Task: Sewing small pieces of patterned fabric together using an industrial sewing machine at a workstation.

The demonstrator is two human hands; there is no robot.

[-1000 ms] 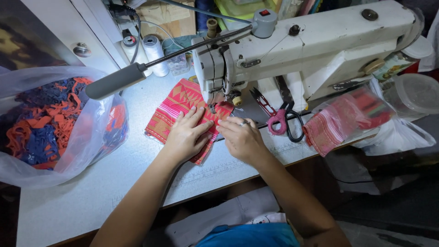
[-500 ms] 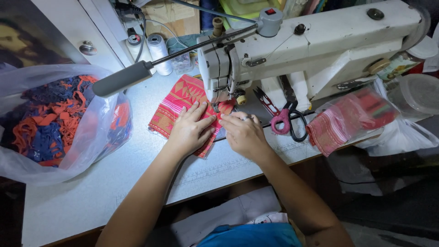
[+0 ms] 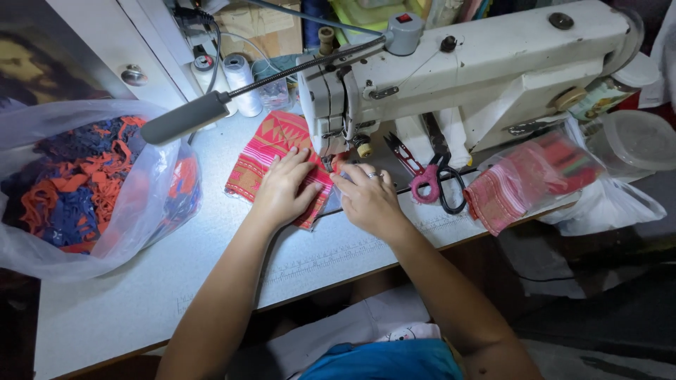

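Note:
A red patterned fabric piece lies on the white table under the head of a white sewing machine. My left hand presses flat on the fabric, fingers spread, just left of the needle area. My right hand, with a ring on one finger, rests on the fabric's right edge directly below the presser foot. The needle itself is hidden by the machine head.
A clear plastic bag of orange and blue fabric scraps sits at the left. Pink-handled scissors lie right of my right hand. A bag of red fabric pieces, thread spools and a grey lamp arm are nearby.
Both hands stay pressed on the fabric beside the needle; they and the fabric have barely moved. Only the camera view shifted slightly.

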